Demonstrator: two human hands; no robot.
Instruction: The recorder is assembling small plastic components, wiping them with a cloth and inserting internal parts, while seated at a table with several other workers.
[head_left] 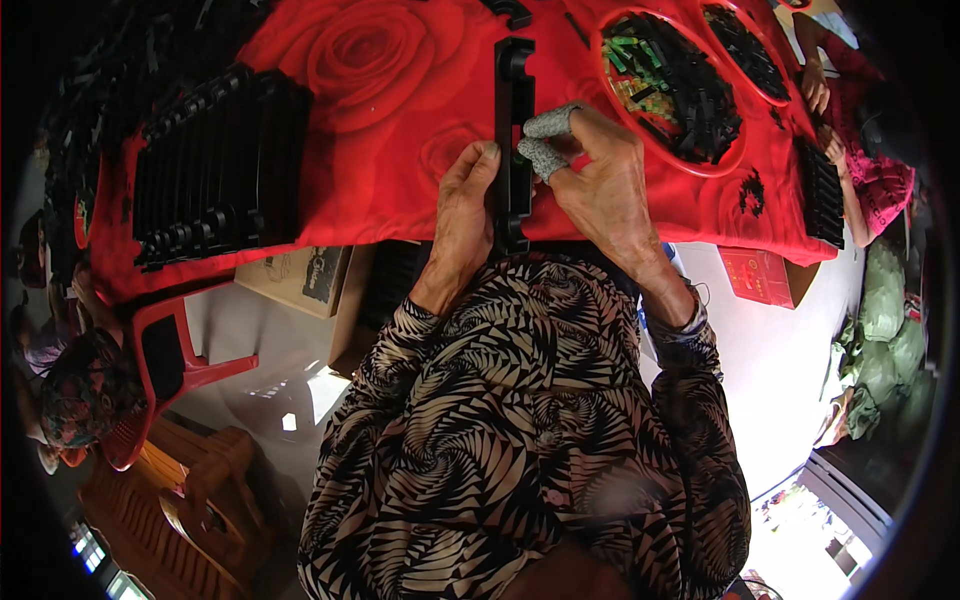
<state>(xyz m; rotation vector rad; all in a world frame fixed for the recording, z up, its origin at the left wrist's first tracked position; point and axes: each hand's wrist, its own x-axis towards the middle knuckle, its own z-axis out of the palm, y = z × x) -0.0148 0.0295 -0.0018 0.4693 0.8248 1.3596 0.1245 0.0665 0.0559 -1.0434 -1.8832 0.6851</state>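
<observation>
My left hand (464,195) is closed round the side of a long black plastic strip (515,95) with notched ends, held roughly upright in the picture over the table's near edge. My right hand (608,185) has grey wrapping on its thumb and index finger. Those fingertips are pinched together against the strip's right side, at about the middle of its length. A small dark green bit shows by the fingertips; most of it is hidden. Nearest to the right hand is a red oval tray (716,172) with loose black pieces (700,110) and green pieces (628,55).
A red rose-patterned cloth (370,60) covers the table. Rows of similar black strips (215,165) lie at left, more (822,195) at the right edge. Another tray (745,50) stands far right. Other people's hands (815,90) work there. A red chair (170,350) stands lower left.
</observation>
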